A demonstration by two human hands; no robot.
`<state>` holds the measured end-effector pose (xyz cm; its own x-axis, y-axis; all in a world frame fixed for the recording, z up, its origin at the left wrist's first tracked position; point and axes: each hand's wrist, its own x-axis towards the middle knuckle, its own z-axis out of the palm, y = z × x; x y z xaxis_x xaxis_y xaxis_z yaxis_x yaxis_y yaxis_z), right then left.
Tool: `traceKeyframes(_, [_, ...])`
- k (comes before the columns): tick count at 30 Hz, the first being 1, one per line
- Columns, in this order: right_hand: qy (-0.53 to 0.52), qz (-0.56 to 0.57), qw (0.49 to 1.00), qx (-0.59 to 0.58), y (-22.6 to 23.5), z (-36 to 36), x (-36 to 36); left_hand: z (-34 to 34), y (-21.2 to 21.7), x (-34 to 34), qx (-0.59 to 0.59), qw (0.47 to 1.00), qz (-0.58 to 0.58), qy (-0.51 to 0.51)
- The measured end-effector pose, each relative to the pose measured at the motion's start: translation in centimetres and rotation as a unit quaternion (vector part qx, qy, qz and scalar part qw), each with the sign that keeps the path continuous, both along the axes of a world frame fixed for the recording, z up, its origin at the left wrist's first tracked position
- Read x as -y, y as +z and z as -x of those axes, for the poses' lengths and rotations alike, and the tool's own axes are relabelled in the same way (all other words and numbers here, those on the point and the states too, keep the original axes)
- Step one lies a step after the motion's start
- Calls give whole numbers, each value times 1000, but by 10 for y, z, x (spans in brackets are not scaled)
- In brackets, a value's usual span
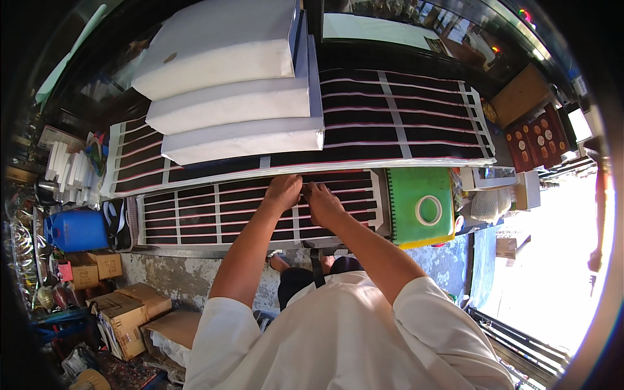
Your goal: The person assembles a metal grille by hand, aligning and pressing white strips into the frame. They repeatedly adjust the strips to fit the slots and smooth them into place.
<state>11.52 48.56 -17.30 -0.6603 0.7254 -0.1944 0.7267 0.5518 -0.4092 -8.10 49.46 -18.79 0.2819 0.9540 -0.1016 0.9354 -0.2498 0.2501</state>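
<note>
Both hands meet over the nearer stack of dark strips, which have pale and red edges and are crossed by whitish bands. My left hand is closed, its knuckles up, near the stack's far edge. Just to its right, my right hand is closed too, with bent fingers close to the left thumb. What the fingertips pinch is hidden beneath the hands. Beyond lies a larger stack of similar dark strips, slightly higher and overhanging the nearer one.
Three white boxes are piled on the far stack. To the right lie a green spiral-bound book and a white tape roll on it. A blue container stands at left, above cardboard boxes on the floor.
</note>
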Motion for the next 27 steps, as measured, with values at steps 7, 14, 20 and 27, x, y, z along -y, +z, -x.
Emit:
traceKeyframes(7, [20, 3, 1000, 22, 9, -2, -2, 14, 0, 2, 16, 999, -36, -19])
traceKeyframes(14, [14, -35, 999, -12, 2, -3, 0, 24, 1, 3, 19, 999, -21, -16])
traceKeyframes(20, [16, -36, 999, -8, -1, -1, 0, 24, 1, 6, 26, 998, -59, -24])
traceKeyframes(27, [23, -32, 999, 10, 0, -2, -1, 14, -1, 7, -10, 997, -69, -35])
